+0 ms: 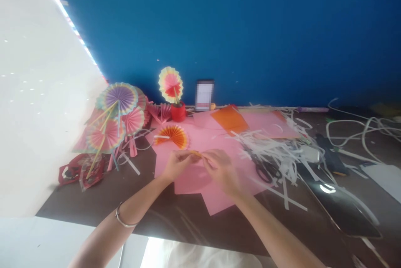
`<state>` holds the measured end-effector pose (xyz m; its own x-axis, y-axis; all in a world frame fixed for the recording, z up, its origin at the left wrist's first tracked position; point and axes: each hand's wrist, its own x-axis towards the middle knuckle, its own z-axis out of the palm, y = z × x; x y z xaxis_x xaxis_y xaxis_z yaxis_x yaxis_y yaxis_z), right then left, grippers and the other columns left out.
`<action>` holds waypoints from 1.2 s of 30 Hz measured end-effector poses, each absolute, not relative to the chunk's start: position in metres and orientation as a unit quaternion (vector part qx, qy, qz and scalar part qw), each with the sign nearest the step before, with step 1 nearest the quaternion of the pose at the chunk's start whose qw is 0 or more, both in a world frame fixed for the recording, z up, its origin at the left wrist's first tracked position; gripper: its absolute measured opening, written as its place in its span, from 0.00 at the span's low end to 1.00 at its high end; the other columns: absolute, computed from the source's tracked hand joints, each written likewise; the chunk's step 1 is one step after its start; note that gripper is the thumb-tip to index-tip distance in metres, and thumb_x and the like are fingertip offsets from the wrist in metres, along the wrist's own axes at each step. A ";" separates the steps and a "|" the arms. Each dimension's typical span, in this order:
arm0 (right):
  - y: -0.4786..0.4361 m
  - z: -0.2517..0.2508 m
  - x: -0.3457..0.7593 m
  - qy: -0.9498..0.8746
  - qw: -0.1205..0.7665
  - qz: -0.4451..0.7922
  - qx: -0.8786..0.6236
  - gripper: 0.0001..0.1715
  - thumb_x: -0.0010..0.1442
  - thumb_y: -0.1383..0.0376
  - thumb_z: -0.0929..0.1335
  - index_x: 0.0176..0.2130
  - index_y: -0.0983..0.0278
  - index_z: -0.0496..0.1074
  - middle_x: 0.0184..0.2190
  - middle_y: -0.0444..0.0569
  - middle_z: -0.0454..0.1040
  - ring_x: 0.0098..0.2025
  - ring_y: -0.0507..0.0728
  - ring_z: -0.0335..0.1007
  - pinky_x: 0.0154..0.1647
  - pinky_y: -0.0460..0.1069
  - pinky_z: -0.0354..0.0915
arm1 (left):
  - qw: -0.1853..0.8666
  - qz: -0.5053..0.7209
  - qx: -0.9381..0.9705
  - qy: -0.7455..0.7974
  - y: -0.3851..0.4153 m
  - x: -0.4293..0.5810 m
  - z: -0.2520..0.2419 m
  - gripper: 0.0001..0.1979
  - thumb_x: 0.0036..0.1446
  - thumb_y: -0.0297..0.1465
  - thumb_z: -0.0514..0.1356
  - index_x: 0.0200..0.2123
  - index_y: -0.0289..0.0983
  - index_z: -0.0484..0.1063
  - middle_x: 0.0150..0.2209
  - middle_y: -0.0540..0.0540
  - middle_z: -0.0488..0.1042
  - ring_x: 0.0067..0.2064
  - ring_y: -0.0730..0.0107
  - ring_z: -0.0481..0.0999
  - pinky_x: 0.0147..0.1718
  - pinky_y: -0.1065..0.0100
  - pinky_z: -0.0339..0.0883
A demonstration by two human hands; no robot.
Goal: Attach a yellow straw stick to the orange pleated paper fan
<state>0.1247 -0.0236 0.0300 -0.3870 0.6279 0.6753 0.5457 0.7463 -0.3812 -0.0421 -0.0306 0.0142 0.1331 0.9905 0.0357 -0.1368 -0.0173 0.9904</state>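
Note:
Between my two hands is a narrow orange-yellow piece of folded paper (196,154), its details small and blurred. My left hand (179,163) pinches its left end, and the fingers of my right hand (221,170) close on its right end. Both hands hover over overlapping pink paper sheets (188,182) on the dark table. Just behind my left hand lies an orange pleated paper fan (173,136), spread in a half circle with a white strip at its left.
Paper rosette fans on sticks (120,99) crowd the left. A red pot (178,112) holds another rosette. A phone (204,94) leans on the blue wall. To the right lie white paper strips (282,151), scissors (266,172), a dark tablet-like device (344,205) and white cables (365,128).

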 end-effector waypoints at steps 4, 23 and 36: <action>-0.027 0.031 0.124 -0.856 0.392 -0.030 -0.337 0.10 0.60 0.71 0.62 0.39 0.64 0.72 0.34 0.51 0.76 0.36 0.57 0.69 0.40 0.52 0.64 | 0.562 0.514 0.499 0.414 -0.032 -0.041 0.015 0.14 0.50 0.39 0.62 0.33 0.33 0.78 0.35 0.43 0.79 0.38 0.62 0.78 0.44 0.60 0.72; -0.032 0.034 0.122 -0.880 0.342 -0.087 -0.317 0.20 0.60 0.73 0.61 0.49 0.62 0.70 0.37 0.53 0.75 0.37 0.58 0.70 0.37 0.53 0.65 | 0.546 0.515 0.502 0.429 -0.037 -0.039 0.022 0.17 0.51 0.43 0.59 0.32 0.34 0.78 0.31 0.46 0.79 0.38 0.58 0.78 0.42 0.58 0.72; -0.020 0.039 0.122 -0.752 0.400 0.371 -0.370 0.13 0.61 0.61 0.63 0.40 0.60 0.75 0.36 0.50 0.76 0.38 0.56 0.73 0.36 0.50 0.71 | 0.565 0.521 0.459 0.447 -0.028 -0.044 0.014 0.19 0.46 0.45 0.63 0.31 0.33 0.77 0.29 0.44 0.78 0.31 0.64 0.78 0.35 0.62 0.75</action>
